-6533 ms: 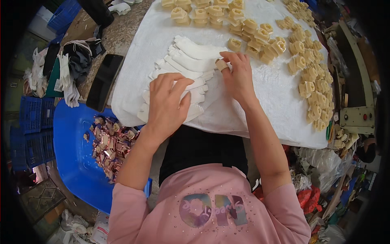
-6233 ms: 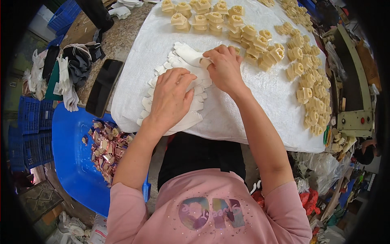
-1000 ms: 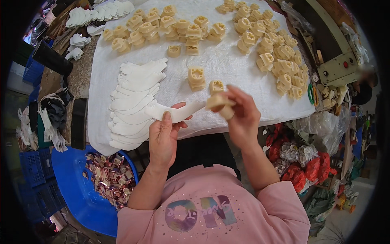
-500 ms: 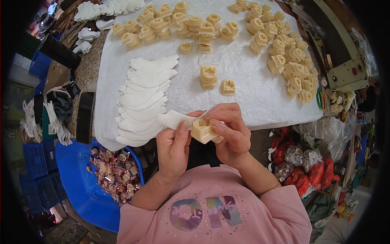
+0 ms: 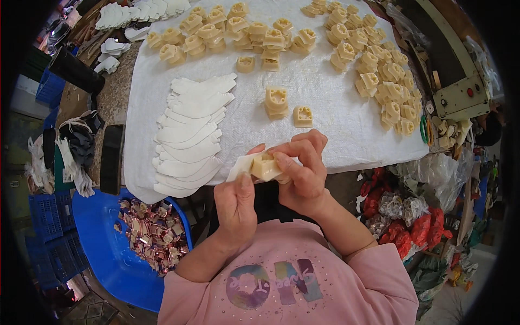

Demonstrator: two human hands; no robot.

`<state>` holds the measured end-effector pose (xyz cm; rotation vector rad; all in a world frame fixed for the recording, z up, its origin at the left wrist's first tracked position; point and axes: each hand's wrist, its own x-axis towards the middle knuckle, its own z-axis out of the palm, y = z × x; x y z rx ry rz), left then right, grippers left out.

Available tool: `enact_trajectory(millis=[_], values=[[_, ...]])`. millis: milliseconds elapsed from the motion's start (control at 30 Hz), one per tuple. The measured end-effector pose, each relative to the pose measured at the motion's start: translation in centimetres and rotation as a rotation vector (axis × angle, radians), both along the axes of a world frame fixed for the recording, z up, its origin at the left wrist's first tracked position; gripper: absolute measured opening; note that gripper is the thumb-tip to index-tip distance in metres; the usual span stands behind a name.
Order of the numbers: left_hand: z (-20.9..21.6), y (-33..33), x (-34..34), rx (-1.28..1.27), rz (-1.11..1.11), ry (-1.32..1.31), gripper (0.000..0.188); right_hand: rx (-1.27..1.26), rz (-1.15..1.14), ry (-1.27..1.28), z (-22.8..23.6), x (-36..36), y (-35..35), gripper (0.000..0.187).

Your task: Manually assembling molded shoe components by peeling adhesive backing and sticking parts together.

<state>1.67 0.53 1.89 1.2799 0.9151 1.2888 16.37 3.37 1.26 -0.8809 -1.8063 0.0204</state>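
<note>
White strip (image 5: 236, 169) has drawn nearer cream block (image 5: 265, 169), both hands' fingers (image 5: 246, 188) (image 5: 291, 168) gripping and partly hiding them.

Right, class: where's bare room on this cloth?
Bare cloth shows between the white strips and the middle stack, and between the block beside that stack and the right-hand blocks. It's crowded among those and the far-left blocks.

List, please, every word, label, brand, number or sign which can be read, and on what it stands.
Pink top: large multicoloured letters with smaller lettering; wording not copied here.
White label beside hanging white gloves: too small to read.
Held beige block and white strip: no text visible.
</note>
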Motion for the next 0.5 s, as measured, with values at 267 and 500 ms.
enact_trajectory(millis=[267, 500], values=[[1.5, 0.6, -1.5, -0.035, 0.189, 0.140, 0.024, -0.101, -0.040, -0.233, 2.5, 0.4, -0.7, 0.027], [0.0, 0.5, -0.6, -0.044, 0.176, 0.186, 0.015, -0.338, -0.045, -0.433, 3.9, 0.1, -1.3, 0.019]])
